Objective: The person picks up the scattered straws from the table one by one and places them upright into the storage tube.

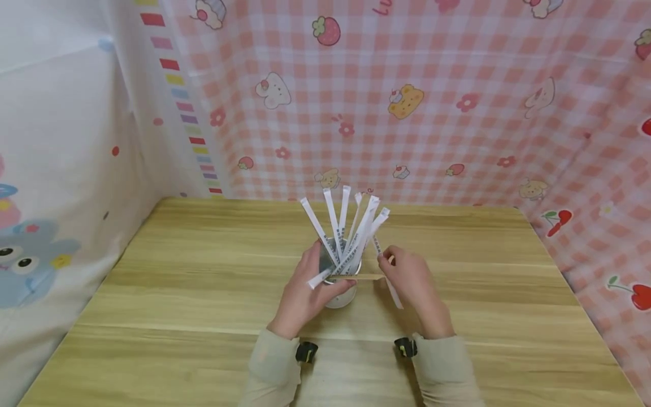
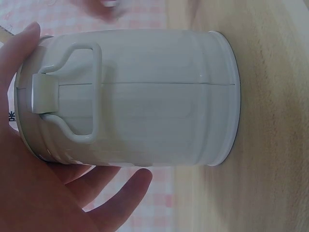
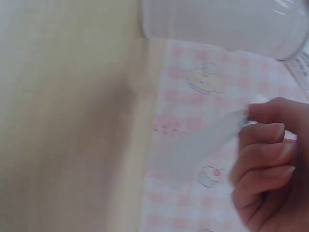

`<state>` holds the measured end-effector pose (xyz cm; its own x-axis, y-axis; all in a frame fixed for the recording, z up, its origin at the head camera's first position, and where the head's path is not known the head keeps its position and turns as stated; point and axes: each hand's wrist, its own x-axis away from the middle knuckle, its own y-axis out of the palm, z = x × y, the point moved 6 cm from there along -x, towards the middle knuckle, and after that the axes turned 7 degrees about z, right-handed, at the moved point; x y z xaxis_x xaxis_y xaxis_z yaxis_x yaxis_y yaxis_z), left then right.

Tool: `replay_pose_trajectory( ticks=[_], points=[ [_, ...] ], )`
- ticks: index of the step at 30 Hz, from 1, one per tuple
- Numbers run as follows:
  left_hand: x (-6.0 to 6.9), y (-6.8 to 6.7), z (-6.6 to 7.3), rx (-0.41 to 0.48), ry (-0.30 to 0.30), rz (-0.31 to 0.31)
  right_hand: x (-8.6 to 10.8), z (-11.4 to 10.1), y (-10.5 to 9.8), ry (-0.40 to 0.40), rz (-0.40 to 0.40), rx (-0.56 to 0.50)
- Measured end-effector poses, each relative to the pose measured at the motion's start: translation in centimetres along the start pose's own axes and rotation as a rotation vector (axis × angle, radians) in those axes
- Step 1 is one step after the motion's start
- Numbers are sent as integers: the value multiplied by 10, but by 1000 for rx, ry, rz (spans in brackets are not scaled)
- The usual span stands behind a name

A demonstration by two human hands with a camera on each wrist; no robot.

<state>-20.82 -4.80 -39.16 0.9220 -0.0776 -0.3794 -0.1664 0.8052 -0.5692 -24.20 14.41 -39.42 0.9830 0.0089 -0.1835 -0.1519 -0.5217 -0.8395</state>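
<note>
A white metal can [image 2: 145, 101] with a wire handle [image 2: 96, 92] on its side stands on the table. My left hand [image 1: 300, 294] grips it near the rim, thumb on one side and fingers on the other. Several narrow white paper-wrapped sticks [image 1: 311, 217] with dark print fan out of the can. A bare tan stick [image 1: 366, 277] lies across the rim by the left thumb. To the right of the can, my right hand [image 1: 414, 282] pinches a narrow white paper strip [image 1: 394, 295], blurred in the right wrist view; whether it holds a stick, I cannot tell.
The wood-grain table [image 1: 193, 294] spreads out on both sides of the can. Behind it hangs a pink checked cloth [image 1: 315, 130] with cartoon prints, and a white printed cloth [image 1: 66, 141] hangs at the left. Dark straps [image 1: 307, 351] sit at both wrists.
</note>
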Motion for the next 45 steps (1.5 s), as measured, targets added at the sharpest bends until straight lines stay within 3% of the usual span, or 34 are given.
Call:
replay_pose_trajectory(
  ticks=[4,10,15,19,24,33,38,45],
  points=[
    [0,0,1,-13,2,0,2,-12,-25,-66,190,-118],
    [0,-2,2,-30,13,8,17,-32,-58,-232,494,-270],
    [0,-2,1,-25,-6,0,28,-48,-74,-372,598,-360],
    [0,-2,1,-20,-1,2,31,-58,-76,-440,566,-391],
    [0,-2,2,-20,2,-3,32,-67,-68,-469,472,-386],
    [0,-1,1,-20,13,-10,27,-70,-44,-466,302,-229],
    [0,-1,2,-23,45,-10,23,-70,-30,-471,160,-141],
    [-2,-1,4,-8,86,4,21,-64,-16,-409,41,-88]
  ],
)
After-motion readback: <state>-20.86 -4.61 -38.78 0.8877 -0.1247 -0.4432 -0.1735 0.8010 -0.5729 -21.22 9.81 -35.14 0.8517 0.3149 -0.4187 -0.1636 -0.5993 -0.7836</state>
